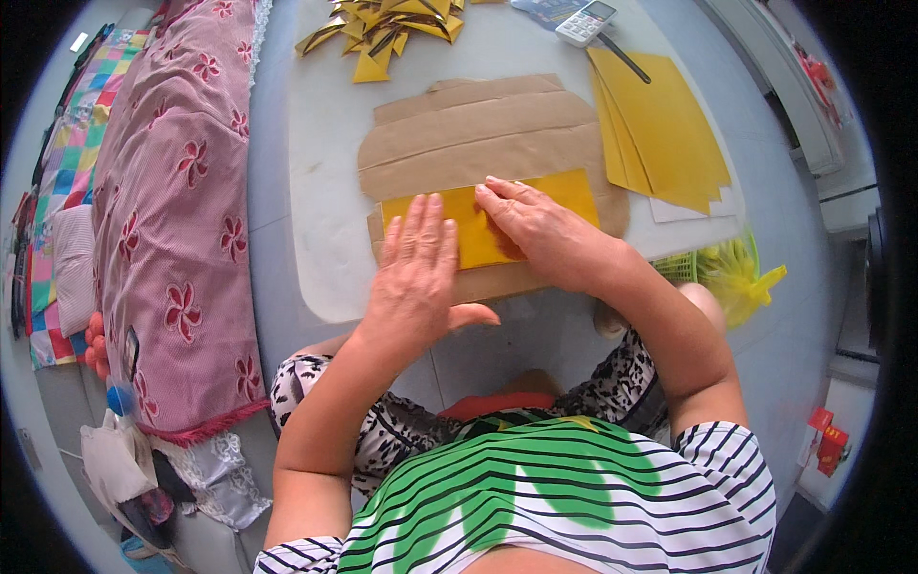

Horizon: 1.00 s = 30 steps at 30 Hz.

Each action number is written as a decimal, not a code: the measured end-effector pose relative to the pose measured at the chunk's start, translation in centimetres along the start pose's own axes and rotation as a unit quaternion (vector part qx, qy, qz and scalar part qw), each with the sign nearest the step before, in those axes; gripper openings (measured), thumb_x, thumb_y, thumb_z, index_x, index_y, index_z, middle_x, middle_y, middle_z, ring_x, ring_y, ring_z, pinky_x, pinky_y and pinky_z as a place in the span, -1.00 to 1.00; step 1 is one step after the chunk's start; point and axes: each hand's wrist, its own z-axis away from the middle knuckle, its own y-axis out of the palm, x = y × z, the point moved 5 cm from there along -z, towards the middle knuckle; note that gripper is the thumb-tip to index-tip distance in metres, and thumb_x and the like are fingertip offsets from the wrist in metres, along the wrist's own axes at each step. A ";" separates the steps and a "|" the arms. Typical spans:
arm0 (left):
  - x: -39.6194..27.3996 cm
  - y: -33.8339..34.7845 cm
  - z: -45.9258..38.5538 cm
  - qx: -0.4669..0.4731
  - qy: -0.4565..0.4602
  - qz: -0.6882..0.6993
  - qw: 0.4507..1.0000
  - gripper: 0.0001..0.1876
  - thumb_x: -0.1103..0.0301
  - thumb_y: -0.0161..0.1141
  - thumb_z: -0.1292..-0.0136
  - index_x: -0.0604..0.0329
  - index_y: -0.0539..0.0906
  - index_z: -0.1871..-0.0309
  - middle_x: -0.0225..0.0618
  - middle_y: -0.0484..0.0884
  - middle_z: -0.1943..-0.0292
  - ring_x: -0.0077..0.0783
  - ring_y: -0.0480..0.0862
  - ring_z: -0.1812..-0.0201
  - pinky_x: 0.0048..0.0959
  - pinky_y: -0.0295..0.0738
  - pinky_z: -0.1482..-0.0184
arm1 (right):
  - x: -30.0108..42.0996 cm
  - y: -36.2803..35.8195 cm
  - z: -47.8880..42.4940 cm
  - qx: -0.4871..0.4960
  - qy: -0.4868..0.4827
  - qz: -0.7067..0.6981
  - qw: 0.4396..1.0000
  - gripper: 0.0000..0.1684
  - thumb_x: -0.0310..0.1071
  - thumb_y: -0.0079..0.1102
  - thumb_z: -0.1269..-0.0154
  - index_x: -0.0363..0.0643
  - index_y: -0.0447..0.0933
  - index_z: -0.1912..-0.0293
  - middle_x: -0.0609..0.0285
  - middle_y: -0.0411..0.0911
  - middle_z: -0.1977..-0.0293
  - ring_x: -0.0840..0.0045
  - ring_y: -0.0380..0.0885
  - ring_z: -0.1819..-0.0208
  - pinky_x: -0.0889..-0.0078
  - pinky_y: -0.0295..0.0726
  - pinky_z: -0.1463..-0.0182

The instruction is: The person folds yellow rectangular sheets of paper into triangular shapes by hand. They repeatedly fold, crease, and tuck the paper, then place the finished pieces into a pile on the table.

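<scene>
A folded strip of shiny gold paper (470,247) lies on a flattened piece of brown cardboard (480,147) on a white table. My left hand (416,273) rests flat over the strip's left part, fingers extended and thumb spread to the side. On the strip's upper edge, right of its middle, my right hand (534,229) presses with its fingers close together. Neither hand is seen gripping anything. To the right lies a fanned stack of gold paper sheets (656,129). A pile of folded gold paper pieces (391,29) sits at the table's far side.
A white keypad phone (587,23) and a black pen-like stick (624,57) lie near the gold sheets. Below the table's right edge stands a green basket (678,267) with a yellow plastic bag (739,280). A pink flowered cover (179,215) drapes furniture on the left.
</scene>
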 end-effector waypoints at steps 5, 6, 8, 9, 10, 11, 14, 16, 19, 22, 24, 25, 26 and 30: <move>-0.9 3.3 -1.8 0.079 0.002 0.053 0.995 0.38 -0.53 0.30 0.05 0.62 0.12 -0.52 0.39 0.02 -0.56 0.23 -0.06 -0.64 0.02 -0.18 -0.63 | 0.0 0.1 0.0 -0.004 -0.006 0.000 1.000 -0.34 -0.46 0.07 -0.38 -0.49 0.27 -0.42 -0.24 0.39 -0.36 0.07 0.27 -0.50 0.16 0.30 -0.54; -0.9 3.6 -1.9 0.086 -0.002 0.054 0.995 0.40 -0.54 0.30 0.06 0.58 0.07 -0.55 0.38 -0.02 -0.58 0.22 -0.09 -0.65 0.03 -0.21 -0.63 | -0.2 0.2 0.1 -0.006 -0.006 0.000 1.000 -0.34 -0.46 0.07 -0.38 -0.49 0.27 -0.41 -0.24 0.39 -0.36 0.06 0.27 -0.50 0.16 0.30 -0.54; -0.9 3.9 -1.9 0.100 -0.009 0.054 0.994 0.45 -0.57 0.28 0.07 0.50 -0.05 -0.60 0.35 -0.09 -0.60 0.22 -0.16 -0.66 0.05 -0.27 -0.63 | -0.3 0.3 0.2 -0.017 -0.014 0.004 1.000 -0.34 -0.44 0.07 -0.38 -0.49 0.27 -0.41 -0.23 0.40 -0.36 0.06 0.28 -0.49 0.15 0.31 -0.53; -1.0 4.0 -1.9 0.114 -0.017 0.046 0.992 0.46 -0.57 0.29 0.08 0.46 -0.08 -0.61 0.33 -0.12 -0.61 0.22 -0.18 -0.66 0.06 -0.30 -0.63 | -0.4 0.4 0.2 -0.022 -0.016 0.008 1.000 -0.35 -0.44 0.07 -0.39 -0.49 0.28 -0.41 -0.23 0.40 -0.36 0.05 0.29 -0.49 0.15 0.31 -0.53; -1.2 3.9 -2.0 0.127 -0.023 0.037 0.991 0.47 -0.57 0.30 0.09 0.41 -0.11 -0.62 0.31 -0.15 -0.61 0.22 -0.21 -0.66 0.08 -0.32 -0.62 | -0.5 0.5 0.3 -0.026 -0.018 0.008 0.999 -0.35 -0.43 0.07 -0.39 -0.49 0.28 -0.40 -0.22 0.40 -0.36 0.05 0.29 -0.48 0.14 0.31 -0.53; -1.3 4.0 -2.0 0.141 -0.030 0.029 0.989 0.48 -0.57 0.31 0.10 0.37 -0.14 -0.63 0.30 -0.18 -0.62 0.22 -0.24 -0.66 0.10 -0.34 -0.62 | -0.6 0.6 0.3 -0.030 -0.020 0.009 0.999 -0.35 -0.43 0.07 -0.39 -0.49 0.28 -0.40 -0.22 0.40 -0.36 0.06 0.30 -0.48 0.13 0.32 -0.53; -1.2 4.4 -2.1 0.149 -0.042 0.028 0.988 0.51 -0.57 0.34 0.15 0.32 -0.14 -0.65 0.24 -0.19 -0.64 0.21 -0.28 -0.67 0.12 -0.38 -0.61 | -0.5 0.6 0.4 -0.045 -0.034 0.007 0.998 -0.36 -0.42 0.08 -0.39 -0.49 0.31 -0.38 -0.22 0.42 -0.34 0.05 0.32 -0.47 0.10 0.32 -0.52; -1.2 4.5 -2.2 0.151 -0.042 0.021 0.987 0.51 -0.57 0.35 0.17 0.34 -0.12 -0.64 0.23 -0.18 -0.64 0.21 -0.28 -0.67 0.10 -0.39 -0.61 | -0.6 0.6 0.7 -0.055 -0.039 0.027 0.997 -0.36 -0.39 0.09 -0.38 -0.49 0.32 -0.37 -0.24 0.42 -0.34 0.04 0.30 -0.48 0.08 0.29 -0.54; -1.2 4.7 -2.1 0.141 -0.038 0.019 0.989 0.50 -0.57 0.38 0.20 0.34 -0.05 -0.63 0.21 -0.17 -0.64 0.20 -0.27 -0.67 0.12 -0.39 -0.61 | 0.0 1.3 1.5 -0.067 -0.037 0.090 0.993 -0.35 -0.30 0.10 -0.37 -0.50 0.35 -0.35 -0.27 0.41 -0.34 0.02 0.26 -0.51 0.02 0.23 -0.56; -0.8 5.3 -1.8 0.112 -0.028 0.026 0.993 0.46 -0.52 0.43 0.22 0.34 0.06 -0.61 0.20 -0.14 -0.64 0.21 -0.25 -0.66 0.17 -0.39 -0.59 | 1.4 2.1 3.0 -0.080 -0.035 0.129 0.988 -0.28 -0.14 0.16 -0.35 -0.52 0.40 -0.30 -0.29 0.41 -0.34 -0.03 0.25 -0.51 -0.07 0.18 -0.57; -0.7 5.6 -1.7 0.094 -0.019 0.026 0.995 0.46 -0.49 0.47 0.25 0.34 0.10 -0.60 0.20 -0.14 -0.64 0.21 -0.24 -0.66 0.19 -0.38 -0.59 | 2.3 2.9 4.4 -0.083 -0.034 0.116 0.989 -0.18 0.00 0.20 -0.30 -0.54 0.43 -0.28 -0.32 0.39 -0.35 -0.06 0.22 -0.52 -0.11 0.12 -0.59; -0.7 5.7 -1.7 0.107 -0.023 0.014 0.994 0.47 -0.47 0.49 0.28 0.34 0.09 -0.60 0.20 -0.14 -0.64 0.21 -0.24 -0.66 0.19 -0.37 -0.59 | 2.5 3.2 4.9 -0.079 -0.032 0.119 0.989 -0.13 0.06 0.21 -0.26 -0.54 0.43 -0.28 -0.33 0.38 -0.36 -0.07 0.21 -0.52 -0.12 0.10 -0.59; -0.8 5.7 -1.8 0.119 -0.028 0.002 0.992 0.48 -0.46 0.52 0.31 0.34 0.09 -0.60 0.21 -0.14 -0.64 0.21 -0.23 -0.66 0.19 -0.36 -0.59 | 2.6 3.4 5.5 -0.074 -0.031 0.122 0.989 -0.07 0.13 0.23 -0.22 -0.55 0.43 -0.27 -0.34 0.37 -0.36 -0.08 0.20 -0.53 -0.13 0.08 -0.60; -0.7 5.8 -1.8 0.125 -0.030 0.000 0.992 0.53 -0.41 0.57 0.39 0.34 0.07 -0.61 0.21 -0.14 -0.64 0.21 -0.22 -0.66 0.20 -0.34 -0.59 | 2.4 3.7 6.8 -0.069 -0.016 0.132 0.989 0.07 0.24 0.25 -0.13 -0.61 0.41 -0.27 -0.41 0.32 -0.37 -0.14 0.15 -0.54 -0.18 -0.02 -0.62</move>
